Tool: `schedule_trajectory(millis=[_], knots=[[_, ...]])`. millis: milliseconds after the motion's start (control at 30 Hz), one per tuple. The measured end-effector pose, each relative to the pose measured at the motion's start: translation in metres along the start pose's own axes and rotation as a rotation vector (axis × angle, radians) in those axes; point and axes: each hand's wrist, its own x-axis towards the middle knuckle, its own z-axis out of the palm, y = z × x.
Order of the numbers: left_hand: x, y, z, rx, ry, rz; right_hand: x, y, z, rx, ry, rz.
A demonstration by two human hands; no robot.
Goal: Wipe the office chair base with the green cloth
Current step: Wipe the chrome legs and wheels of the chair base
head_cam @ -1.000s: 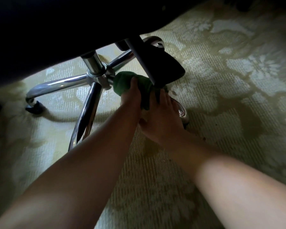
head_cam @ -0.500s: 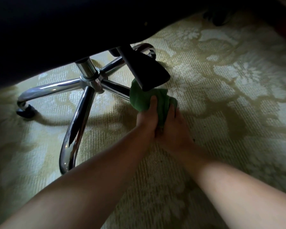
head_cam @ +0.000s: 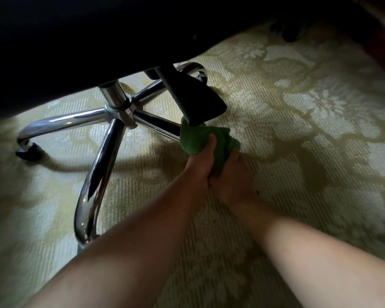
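Under the dark seat [head_cam: 76, 41], the green cloth [head_cam: 196, 141] covers one leg of the chrome chair base [head_cam: 118, 110], clutched by the left hand [head_cam: 200, 167] and right hand [head_cam: 232, 176] pressed together, a black lever paddle [head_cam: 198, 101] overhanging it above patterned carpet [head_cam: 298, 134].

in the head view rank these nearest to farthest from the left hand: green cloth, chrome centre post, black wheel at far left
1. green cloth: gripped in the left hand itself, mid-frame.
2. chrome post: up and to the left of the hand.
3. black wheel: far left, well beyond the post.
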Motion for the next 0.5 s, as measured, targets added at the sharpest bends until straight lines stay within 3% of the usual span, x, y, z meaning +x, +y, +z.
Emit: schedule_trajectory(millis=[300, 500], knots=[[0.033, 0.023, -0.039, -0.204, 0.013, -0.016, 0.014, -0.027, 0.01, -0.108, 0.022, -0.2], [0.053, 0.051, -0.07, -0.175, 0.087, 0.058, 0.019, -0.045, 0.023, -0.223, -0.05, -0.372]])
